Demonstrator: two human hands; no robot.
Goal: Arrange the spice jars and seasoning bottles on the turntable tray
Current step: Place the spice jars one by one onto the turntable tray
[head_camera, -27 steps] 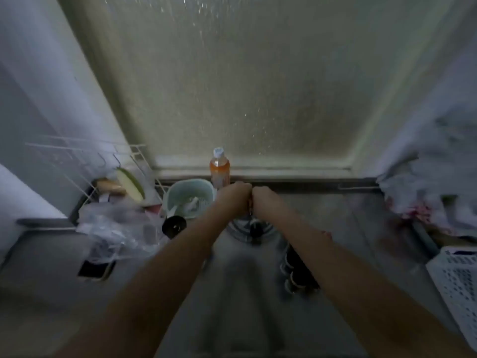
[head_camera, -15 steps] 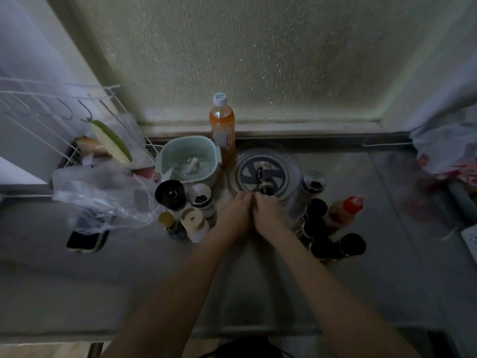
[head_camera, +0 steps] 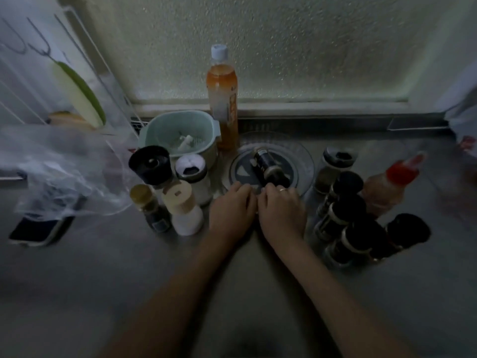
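A clear round turntable tray (head_camera: 302, 156) sits on the steel counter below the window. One dark spice jar (head_camera: 267, 162) lies on its side on it. My left hand (head_camera: 232, 205) and right hand (head_camera: 282, 208) rest side by side, knuckles up, at the tray's near rim, fingers curled. The right fingertips touch the lying jar's dark cap end; a grip cannot be made out. Left of the tray stand a black-capped grinder (head_camera: 151, 164), a white shaker (head_camera: 192, 171), a cream-capped bottle (head_camera: 183, 208) and a small gold-capped jar (head_camera: 147, 202). To the right, several dark-capped jars (head_camera: 346, 215) and a red-capped bottle (head_camera: 389, 184) cluster.
A tall orange bottle (head_camera: 223, 99) and a pale green basket (head_camera: 180, 135) stand behind the tray. At the left are a wire rack (head_camera: 77, 73), a crumpled plastic bag (head_camera: 56, 174) and a phone (head_camera: 38, 231). The frosted window (head_camera: 284, 47) closes off the back.
The view has tilted down from the window to the counter, bringing the jars into sight. My hands, pressed together before, now sit slightly apart at the tray's near rim.
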